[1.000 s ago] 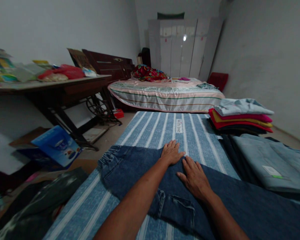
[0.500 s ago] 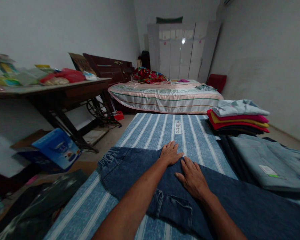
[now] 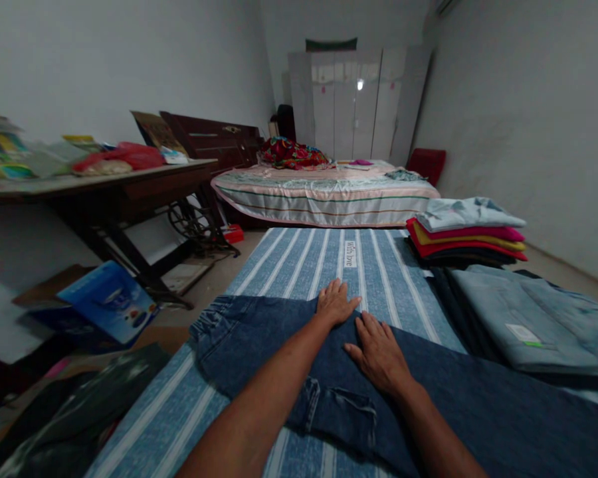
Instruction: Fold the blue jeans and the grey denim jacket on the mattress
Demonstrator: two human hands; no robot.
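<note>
A pair of dark blue jeans (image 3: 259, 338) lies spread flat across a blue and white striped mattress (image 3: 319, 259). My left hand (image 3: 335, 303) rests flat on the far edge of the jeans, fingers stretched out and together. Beside it, my right hand (image 3: 377, 352) lies palm down on the denim, fingers spread. Both hands press on the cloth and hold nothing. The elastic waistband (image 3: 206, 320) of the jeans points to the left.
Folded light blue garments (image 3: 523, 318) lie to the right, with a stack of coloured folded clothes (image 3: 466, 229) behind them. A dark table (image 3: 104, 182) with clutter stands on the left, a blue box (image 3: 107, 302) below it. A bed (image 3: 323, 189) and a white wardrobe (image 3: 353, 103) are at the back.
The hands have stayed flat on the jeans; the view has drifted slightly, with both hands a little lower left in the picture.
</note>
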